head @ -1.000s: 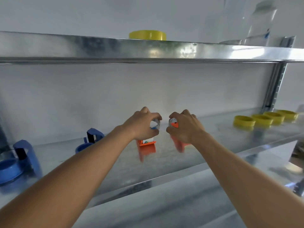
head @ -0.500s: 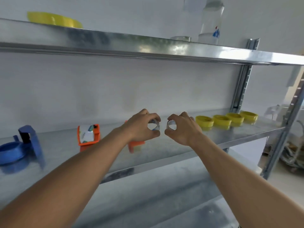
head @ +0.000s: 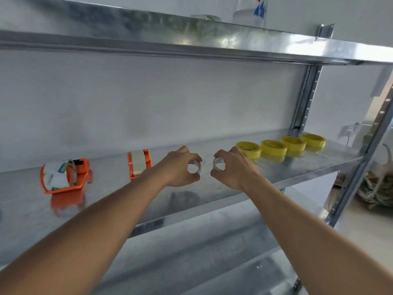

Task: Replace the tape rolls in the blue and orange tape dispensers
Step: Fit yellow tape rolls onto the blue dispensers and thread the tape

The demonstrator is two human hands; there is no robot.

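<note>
At frame centre I see my left hand (head: 180, 167) and right hand (head: 232, 169) each curled closed around a small, thin-walled empty tape core (head: 194, 167) (head: 219, 165), held apart above the glossy galvanized steel shelf (head: 297, 167). Two orange plastic tape dispensers (head: 63, 175) (head: 139, 163) sit at left; four yellow tape rolls (head: 274, 146) line the right.

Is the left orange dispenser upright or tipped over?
Tipped. The left orange dispenser lies on its side on the shelf, its roll's round face and printed label turned towards the camera.
</note>
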